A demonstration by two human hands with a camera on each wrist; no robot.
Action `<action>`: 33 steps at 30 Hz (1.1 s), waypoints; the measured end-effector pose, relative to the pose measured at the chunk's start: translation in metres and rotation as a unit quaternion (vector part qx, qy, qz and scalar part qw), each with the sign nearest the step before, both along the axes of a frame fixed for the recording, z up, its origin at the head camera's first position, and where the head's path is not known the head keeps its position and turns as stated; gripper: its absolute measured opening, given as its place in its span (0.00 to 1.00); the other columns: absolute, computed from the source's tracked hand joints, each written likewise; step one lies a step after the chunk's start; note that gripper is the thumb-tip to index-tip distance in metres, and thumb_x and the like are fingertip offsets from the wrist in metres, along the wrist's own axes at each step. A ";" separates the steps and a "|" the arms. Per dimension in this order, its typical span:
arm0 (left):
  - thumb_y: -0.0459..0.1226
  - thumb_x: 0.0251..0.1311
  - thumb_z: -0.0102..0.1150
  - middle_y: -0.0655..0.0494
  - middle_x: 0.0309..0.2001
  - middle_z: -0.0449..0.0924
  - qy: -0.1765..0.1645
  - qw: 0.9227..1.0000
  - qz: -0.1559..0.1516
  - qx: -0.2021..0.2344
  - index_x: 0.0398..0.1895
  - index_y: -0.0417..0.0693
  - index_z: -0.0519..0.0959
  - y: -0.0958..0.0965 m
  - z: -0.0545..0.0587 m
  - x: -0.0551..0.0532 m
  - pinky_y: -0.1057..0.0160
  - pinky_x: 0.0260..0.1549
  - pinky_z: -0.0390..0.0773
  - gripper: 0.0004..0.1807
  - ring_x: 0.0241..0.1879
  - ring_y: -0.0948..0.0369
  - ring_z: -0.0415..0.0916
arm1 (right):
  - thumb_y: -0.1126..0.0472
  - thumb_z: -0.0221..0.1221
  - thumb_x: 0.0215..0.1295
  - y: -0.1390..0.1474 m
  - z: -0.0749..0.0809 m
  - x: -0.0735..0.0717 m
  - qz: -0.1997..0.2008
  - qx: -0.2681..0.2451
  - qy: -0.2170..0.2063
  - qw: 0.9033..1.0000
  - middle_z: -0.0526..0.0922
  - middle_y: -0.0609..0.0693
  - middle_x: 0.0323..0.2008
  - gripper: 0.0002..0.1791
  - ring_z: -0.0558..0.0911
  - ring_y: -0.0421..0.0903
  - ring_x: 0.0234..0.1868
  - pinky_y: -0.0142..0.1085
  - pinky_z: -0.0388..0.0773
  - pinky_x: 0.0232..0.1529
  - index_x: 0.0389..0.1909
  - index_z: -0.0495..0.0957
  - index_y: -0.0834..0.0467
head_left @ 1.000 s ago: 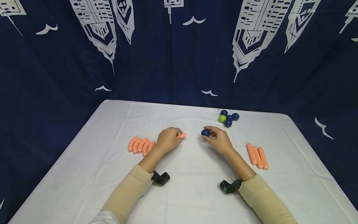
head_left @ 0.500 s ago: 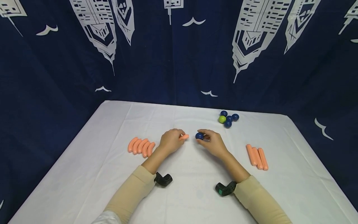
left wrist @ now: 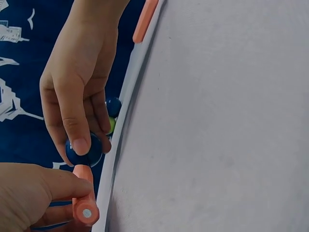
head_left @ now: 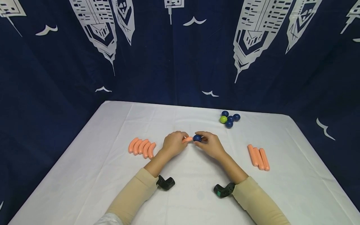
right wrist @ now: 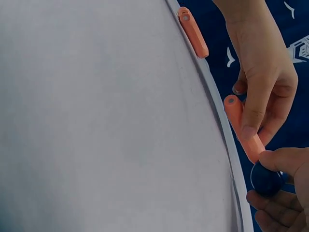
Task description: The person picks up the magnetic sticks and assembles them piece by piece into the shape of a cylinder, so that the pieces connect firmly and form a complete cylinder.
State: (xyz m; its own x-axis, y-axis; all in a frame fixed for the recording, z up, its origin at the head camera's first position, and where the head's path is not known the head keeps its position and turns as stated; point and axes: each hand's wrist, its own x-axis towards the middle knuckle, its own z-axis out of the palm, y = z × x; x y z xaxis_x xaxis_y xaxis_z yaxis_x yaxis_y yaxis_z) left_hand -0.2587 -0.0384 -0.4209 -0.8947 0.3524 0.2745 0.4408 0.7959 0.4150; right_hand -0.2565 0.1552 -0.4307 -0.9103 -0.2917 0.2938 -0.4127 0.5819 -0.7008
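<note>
Bench (head_left: 194,200): white-clothed, under all items.
Left hand (head_left: 175,143): clamped on an orange stick (head_left: 187,139).
Right hand (head_left: 211,145): clamped on a blue ball (head_left: 197,138).
Orange stick: between the hands, its end apparently touching the ball, contact partly hidden.
Blue ball: at the right hand's tip; best met square-on, stick held steady.
Since the earlier frame: gap closed.

The left sleeve (head_left: 132,193) is plain tan, lightly creased, with white fabric (head_left: 109,219) at its upper end and a black, elbow-shaped device (head_left: 166,183) at its cuff. Right of the left sleeve, the right sleeve (head_left: 258,200) is matching tan, its black bent device (head_left: 225,190) bearing a small green patch (head_left: 218,193).
</note>
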 end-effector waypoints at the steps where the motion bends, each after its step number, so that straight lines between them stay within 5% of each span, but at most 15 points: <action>1: 0.48 0.65 0.61 0.52 0.34 0.83 0.001 1.000 0.001 -0.002 0.42 0.46 0.86 0.001 0.000 0.000 0.58 0.28 0.78 0.16 0.32 0.56 0.80 | 0.63 0.68 0.59 0.000 0.000 0.000 0.001 0.000 0.001 1.000 0.82 0.62 0.50 0.22 0.83 0.55 0.44 0.46 0.80 0.45 0.54 0.79 0.65; 15: 0.40 0.60 0.66 0.53 0.36 0.84 0.002 1.000 0.011 -0.020 0.43 0.48 0.86 0.006 -0.005 -0.004 0.57 0.28 0.78 0.10 0.34 0.56 0.81 | 0.63 0.69 0.57 -0.001 -0.007 0.001 -0.018 -0.001 -0.004 1.000 0.84 0.58 0.44 0.21 0.83 0.48 0.36 0.41 0.79 0.39 0.51 0.80 0.66; 24: 0.38 0.60 0.66 0.54 0.37 0.85 0.034 0.999 -0.018 -0.029 0.40 0.50 0.87 0.020 -0.009 -0.011 0.56 0.37 0.74 0.06 0.37 0.54 0.79 | 0.58 0.71 0.54 0.008 -0.012 0.007 -0.054 0.002 -0.026 0.998 0.76 0.48 0.25 0.18 0.72 0.43 0.26 0.35 0.70 0.28 0.42 0.81 0.63; 33: 0.36 0.57 0.68 0.52 0.41 0.82 0.034 0.999 0.031 -0.001 0.46 0.52 0.86 0.022 -0.018 -0.017 0.56 0.37 0.74 0.13 0.40 0.53 0.77 | 0.51 0.73 0.52 0.008 -0.018 0.013 -0.069 -0.011 -0.050 0.996 0.75 0.48 0.25 0.21 0.72 0.42 0.26 0.33 0.68 0.27 0.37 0.76 0.59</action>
State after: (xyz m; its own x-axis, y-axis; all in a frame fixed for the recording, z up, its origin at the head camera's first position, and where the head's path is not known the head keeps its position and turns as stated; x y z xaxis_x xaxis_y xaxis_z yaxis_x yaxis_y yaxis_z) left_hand -0.2754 -0.0162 -0.4393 -0.8943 0.2972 0.3346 0.4175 0.8235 0.3843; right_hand -0.2432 0.1631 -0.4483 -0.9662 -0.1558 0.2053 -0.2576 0.6123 -0.7475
